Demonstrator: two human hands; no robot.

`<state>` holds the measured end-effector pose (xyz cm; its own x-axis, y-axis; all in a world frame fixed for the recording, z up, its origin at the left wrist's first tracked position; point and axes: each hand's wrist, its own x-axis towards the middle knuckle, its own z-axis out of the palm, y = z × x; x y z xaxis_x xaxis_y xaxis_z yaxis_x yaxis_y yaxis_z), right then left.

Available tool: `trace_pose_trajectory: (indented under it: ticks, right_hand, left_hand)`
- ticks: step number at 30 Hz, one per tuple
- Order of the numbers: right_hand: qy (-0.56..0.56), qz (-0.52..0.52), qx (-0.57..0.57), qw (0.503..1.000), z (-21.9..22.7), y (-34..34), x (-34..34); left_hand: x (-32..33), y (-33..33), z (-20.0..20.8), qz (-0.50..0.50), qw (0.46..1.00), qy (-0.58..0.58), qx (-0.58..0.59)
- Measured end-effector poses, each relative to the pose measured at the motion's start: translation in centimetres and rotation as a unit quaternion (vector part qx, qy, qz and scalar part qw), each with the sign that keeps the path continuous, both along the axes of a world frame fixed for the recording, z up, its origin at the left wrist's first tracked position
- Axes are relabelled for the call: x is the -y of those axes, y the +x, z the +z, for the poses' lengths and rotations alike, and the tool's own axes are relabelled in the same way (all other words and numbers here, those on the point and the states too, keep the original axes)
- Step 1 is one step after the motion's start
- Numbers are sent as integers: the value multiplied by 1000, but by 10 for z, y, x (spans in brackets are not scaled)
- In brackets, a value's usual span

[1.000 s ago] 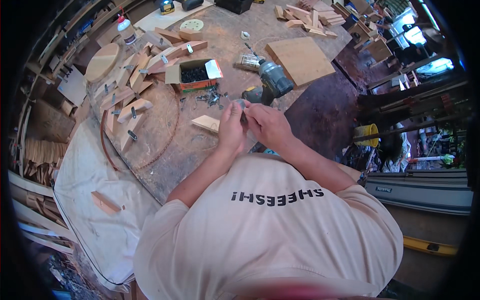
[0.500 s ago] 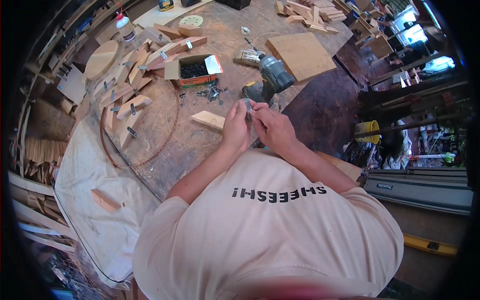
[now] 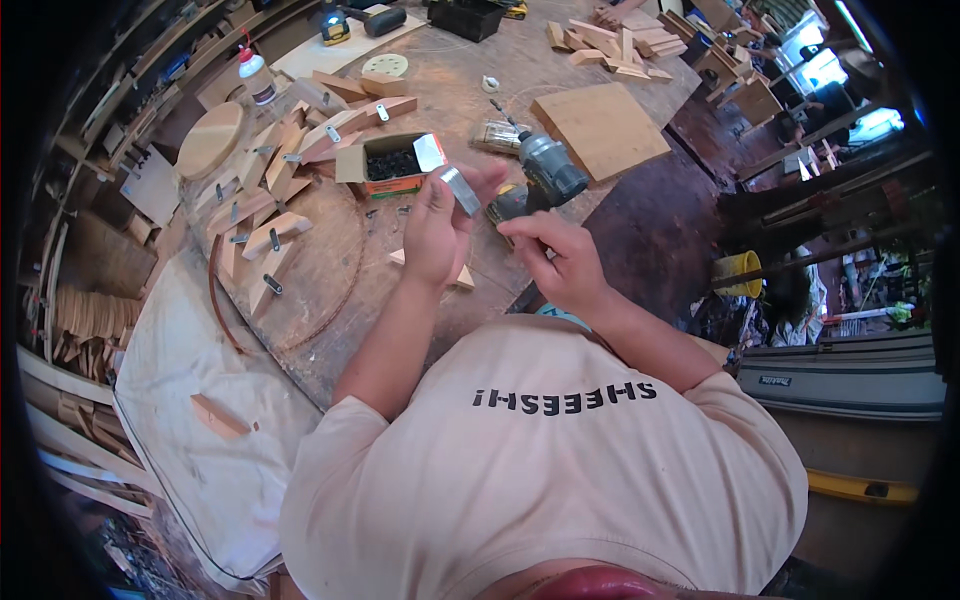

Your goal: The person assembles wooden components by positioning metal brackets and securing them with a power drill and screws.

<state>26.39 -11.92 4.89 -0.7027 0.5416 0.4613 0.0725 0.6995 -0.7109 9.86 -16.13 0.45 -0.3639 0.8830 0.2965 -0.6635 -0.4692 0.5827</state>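
My left hand is raised over the workbench, closed around a short, shiny flat metal piece. To its right, my right hand is apart from it with curled fingers. Its index finger reaches toward the base of a cordless drill; whether a small thing sits in the fingers cannot be made out. An angled wood piece lies partly hidden behind my left forearm. Just beyond the left hand stands an open cardboard box of black screws, with loose small hardware beside it.
Angled wood pieces with small metal brackets crowd the bench's left. A glue bottle and a round wood disc stand beyond them. A square board lies right of the drill. Another person's hand shows at the far edge.
My hands were together on the metal piece and have separated. The left hand moved left and up with the metal piece; the right drew back toward me and to the right.
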Motion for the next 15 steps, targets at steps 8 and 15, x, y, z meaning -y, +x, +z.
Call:
trace_pose_trajectory:
  ticks: [8,15]
  right_hand:
    - [176,-24,-2,984,3,-16,-18]
    - [182,-12,28,983,-16,-8,-17]
  left_hand:
    - [6,18,-16,-9,990,-130,-43]
    - [19,23,-31,-10,973,-191,-127]
